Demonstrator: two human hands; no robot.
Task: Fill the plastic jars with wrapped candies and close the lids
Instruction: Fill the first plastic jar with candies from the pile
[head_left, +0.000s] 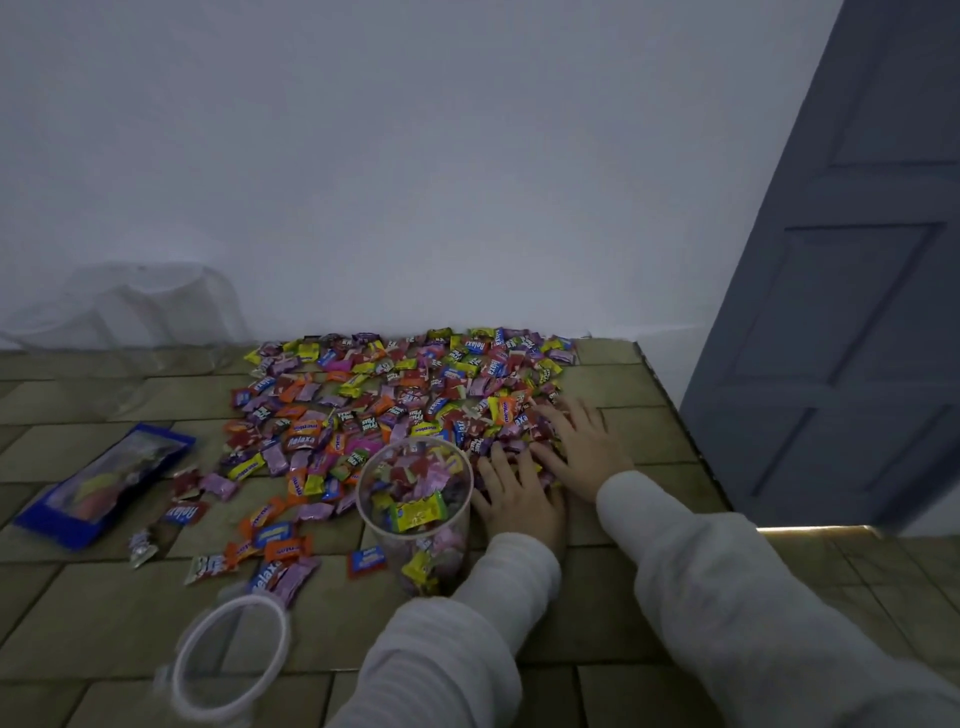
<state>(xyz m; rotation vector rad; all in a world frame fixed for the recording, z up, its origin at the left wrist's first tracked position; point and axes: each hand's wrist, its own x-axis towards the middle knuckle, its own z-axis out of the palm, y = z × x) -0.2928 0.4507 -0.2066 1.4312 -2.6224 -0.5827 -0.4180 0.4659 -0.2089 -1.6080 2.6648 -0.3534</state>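
Both hands, left (511, 491) and right (582, 449), lie spread on candies (395, 395) beside the open jar (415, 512).

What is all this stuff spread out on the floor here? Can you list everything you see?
wrapped candies: a large pile, too many to count, mixed colours, spread on the floor by the wall
plastic jar: one, clear, upright and open, partly filled with candies, at the pile's near edge
lid: one, clear, on the floor nearest the camera, left of the jar
packet: one, blue with a clear window, at left
plastic bag: one, clear, against the wall at far left
door: one, grey-blue, at right
left hand: fingers on candies beside the jar
right hand: fingers spread on candies
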